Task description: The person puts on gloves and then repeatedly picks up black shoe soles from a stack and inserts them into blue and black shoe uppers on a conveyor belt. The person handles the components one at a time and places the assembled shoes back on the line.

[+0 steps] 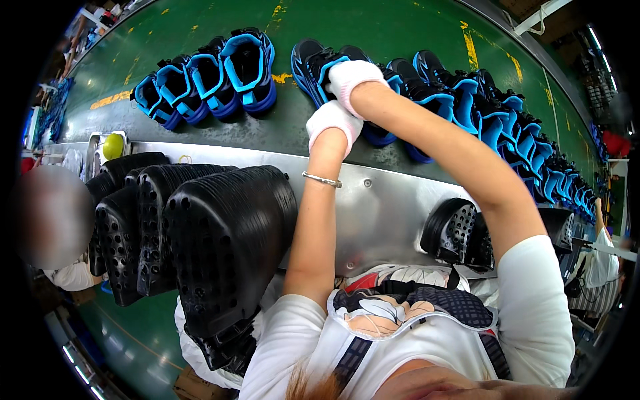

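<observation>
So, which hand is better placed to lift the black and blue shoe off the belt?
The right hand, probably. It rests on top of the shoe on the green belt. The left hand is lower, near the metal edge, beside the shoe.

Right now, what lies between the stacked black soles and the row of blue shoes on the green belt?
In the head view, a shiny metal ledge runs between the black soles and the blue shoes; the left hand's forearm crosses it.

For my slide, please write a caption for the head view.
Two gloved hands, left hand and right hand, reach black-and-blue shoes on a green conveyor belt.
</observation>
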A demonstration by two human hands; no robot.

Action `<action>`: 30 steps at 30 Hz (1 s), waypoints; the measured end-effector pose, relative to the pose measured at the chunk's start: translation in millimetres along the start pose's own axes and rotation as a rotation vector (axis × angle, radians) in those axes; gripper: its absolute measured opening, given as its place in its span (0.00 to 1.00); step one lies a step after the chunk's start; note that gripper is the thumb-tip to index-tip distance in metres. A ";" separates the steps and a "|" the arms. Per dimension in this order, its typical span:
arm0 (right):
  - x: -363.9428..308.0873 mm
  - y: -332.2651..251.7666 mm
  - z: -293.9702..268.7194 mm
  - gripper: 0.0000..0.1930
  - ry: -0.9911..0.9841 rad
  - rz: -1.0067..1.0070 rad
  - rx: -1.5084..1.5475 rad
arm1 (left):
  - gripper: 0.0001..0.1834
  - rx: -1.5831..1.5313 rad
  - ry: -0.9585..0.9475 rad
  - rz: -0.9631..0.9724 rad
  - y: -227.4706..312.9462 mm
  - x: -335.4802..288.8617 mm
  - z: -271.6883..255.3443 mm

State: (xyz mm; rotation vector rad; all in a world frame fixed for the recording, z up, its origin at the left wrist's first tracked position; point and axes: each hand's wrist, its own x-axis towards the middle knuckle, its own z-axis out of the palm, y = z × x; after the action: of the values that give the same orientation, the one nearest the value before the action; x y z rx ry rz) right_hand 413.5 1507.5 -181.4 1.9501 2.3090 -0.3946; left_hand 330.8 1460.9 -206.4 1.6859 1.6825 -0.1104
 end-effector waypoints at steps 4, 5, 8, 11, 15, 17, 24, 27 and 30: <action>23.4 5.3 22.4 0.15 0.043 -0.018 0.032 | 0.24 0.048 -0.050 -0.017 2.0 5.1 -9.2; 26.5 10.2 18.8 0.15 -0.010 0.039 0.120 | 0.24 0.090 -0.041 -0.003 8.5 3.8 -11.4; 16.6 -6.1 -1.5 0.14 -0.066 -0.119 -0.172 | 0.18 0.068 0.026 0.005 4.2 -2.6 -9.2; 14.8 -15.4 -9.9 0.14 -0.099 -0.055 -0.218 | 0.18 0.060 0.025 0.010 1.5 2.7 -7.5; 11.9 -20.8 -13.2 0.11 -0.059 -0.156 -0.324 | 0.18 0.051 0.019 0.008 -3.2 11.2 -2.7; 15.3 -15.7 -10.6 0.11 -0.043 -0.199 -0.358 | 0.25 0.068 -0.007 0.008 -0.5 8.6 -5.8; 27.0 -13.1 -10.6 0.16 -0.120 -0.150 -0.242 | 0.20 0.097 0.020 0.000 4.8 3.1 -10.7; 21.1 -13.7 -15.4 0.18 -0.141 -0.187 -0.329 | 0.21 0.120 0.022 0.003 -1.1 9.1 -6.4; 20.8 -4.3 -5.2 0.17 -0.043 -0.165 -0.305 | 0.21 0.122 0.026 -0.009 4.1 4.1 -7.7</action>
State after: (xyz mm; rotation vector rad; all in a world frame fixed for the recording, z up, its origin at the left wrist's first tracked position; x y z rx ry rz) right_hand 406.0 1528.0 -180.7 1.6023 2.3474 -0.0855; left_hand 331.7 1469.0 -201.4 1.7761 1.7337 -0.1992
